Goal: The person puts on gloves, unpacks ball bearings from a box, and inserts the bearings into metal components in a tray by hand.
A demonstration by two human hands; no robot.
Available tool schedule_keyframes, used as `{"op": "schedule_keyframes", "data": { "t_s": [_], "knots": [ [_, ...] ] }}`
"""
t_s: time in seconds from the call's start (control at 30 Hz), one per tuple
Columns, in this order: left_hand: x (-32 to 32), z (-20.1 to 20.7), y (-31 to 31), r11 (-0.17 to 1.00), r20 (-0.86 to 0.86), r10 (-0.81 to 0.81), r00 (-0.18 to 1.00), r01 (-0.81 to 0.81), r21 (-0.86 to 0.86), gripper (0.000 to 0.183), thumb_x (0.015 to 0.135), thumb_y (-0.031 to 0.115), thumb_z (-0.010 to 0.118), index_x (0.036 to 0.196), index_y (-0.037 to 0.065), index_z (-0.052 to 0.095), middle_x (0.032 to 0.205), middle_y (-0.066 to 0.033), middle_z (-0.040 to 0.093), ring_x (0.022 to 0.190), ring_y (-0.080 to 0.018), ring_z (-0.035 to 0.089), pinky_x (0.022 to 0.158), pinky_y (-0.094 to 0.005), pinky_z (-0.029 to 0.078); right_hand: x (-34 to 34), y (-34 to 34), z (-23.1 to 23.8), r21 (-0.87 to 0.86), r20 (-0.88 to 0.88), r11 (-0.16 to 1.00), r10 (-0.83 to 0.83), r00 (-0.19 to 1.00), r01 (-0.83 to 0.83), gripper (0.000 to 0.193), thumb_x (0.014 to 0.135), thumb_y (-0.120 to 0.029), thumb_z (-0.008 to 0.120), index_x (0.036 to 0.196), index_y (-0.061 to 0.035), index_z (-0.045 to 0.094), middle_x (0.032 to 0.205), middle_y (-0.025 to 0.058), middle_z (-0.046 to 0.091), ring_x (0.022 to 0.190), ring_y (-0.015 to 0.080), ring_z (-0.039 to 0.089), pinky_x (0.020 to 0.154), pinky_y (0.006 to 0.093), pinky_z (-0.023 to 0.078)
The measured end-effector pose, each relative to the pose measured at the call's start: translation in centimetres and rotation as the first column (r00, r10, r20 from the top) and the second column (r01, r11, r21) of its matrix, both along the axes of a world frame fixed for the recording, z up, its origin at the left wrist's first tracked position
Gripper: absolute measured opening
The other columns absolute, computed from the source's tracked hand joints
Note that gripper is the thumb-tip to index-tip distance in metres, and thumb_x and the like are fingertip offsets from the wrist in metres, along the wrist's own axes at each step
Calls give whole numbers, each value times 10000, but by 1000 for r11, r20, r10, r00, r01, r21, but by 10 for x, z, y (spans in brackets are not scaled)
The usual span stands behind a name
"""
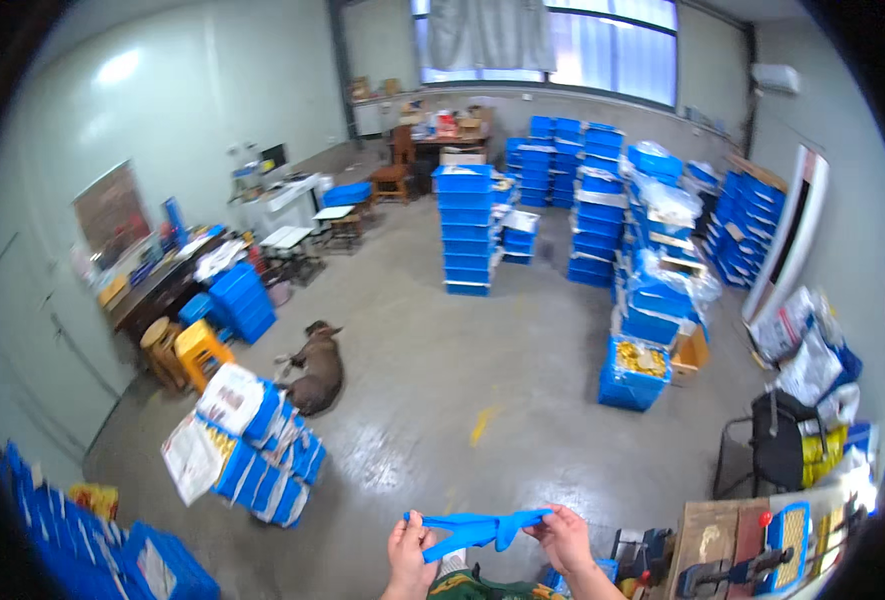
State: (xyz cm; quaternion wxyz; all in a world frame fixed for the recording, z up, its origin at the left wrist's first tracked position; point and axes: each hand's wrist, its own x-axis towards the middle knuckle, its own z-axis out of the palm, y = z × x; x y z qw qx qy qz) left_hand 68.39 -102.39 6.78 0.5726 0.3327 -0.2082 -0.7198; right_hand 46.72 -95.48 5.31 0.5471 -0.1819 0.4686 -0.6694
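the bare left hand (411, 553) pinches a thin blue glove (484, 530) at its left end, the bare right hand (566, 541) its right.

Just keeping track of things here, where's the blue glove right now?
In the head view, the blue glove is low, near the middle, stretched between your left hand and right hand, left of the workbench.

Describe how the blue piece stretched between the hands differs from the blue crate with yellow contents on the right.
The blue piece is thin and pliable; the blue crate is box-shaped.
The blue piece is held up, drawn out between the left hand and the right hand; the blue crate sits away from both hands.
The blue crate is filled with yellow contents; the blue piece shows nothing inside.
Both are blue.
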Motion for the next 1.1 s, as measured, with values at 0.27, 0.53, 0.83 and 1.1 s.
{"op": "schedule_keyframes", "data": {
  "t_s": [0.27, 0.53, 0.83, 1.1],
  "knots": [
    [-99, 14, -131, 902, 5, -406, 914, 400, 163, 182, 947, 238, 545, 826, 117, 482, 623, 37, 405, 465, -37, 295, 398, -204, 209, -63, -56, -13, 251, -275, 946, -133, 952, 205, 210, 893, -229, 609, 1001, -49, 598, 682, -4, 588, 579, 107, 556, 517, 253, 446],
    [-244, -21, -201, 775, 158, -627, 763, 589, 228, 241, 949, 266, 543, 789, 119, 438, 632, 33, 377, 490, -46, 302, 414, -214, 225, -163, -37, -38, 265, -764, 750, -220, 607, 606, 222, 917, -228, 574, 1008, -34, 632, 802, 85, 664, 758, 161, 648, 669, 303, 513],
    [-470, -24, -220, 564, 154, -825, 543, 775, 285, 271, 949, 262, 545, 758, 119, 415, 624, 39, 374, 476, -40, 301, 414, -207, 221, -326, -51, -26, 153, 228, 565, -818, 527, 811, 249, 967, -281, 499, 894, -58, 581, 803, -2, 587, 708, 83, 540, 613, 259, 453],
    [-643, -69, -250, 296, 159, -955, 251, 854, 429, 160, 944, 251, 546, 914, 96, 517, 676, 35, 452, 474, -33, 330, 375, -196, 235, -426, -27, -69, 255, -236, 301, -903, 360, 919, 278, 940, -299, 551, 929, -33, 628, 776, -7, 618, 689, 64, 550, 631, 237, 460]
  ]
}}
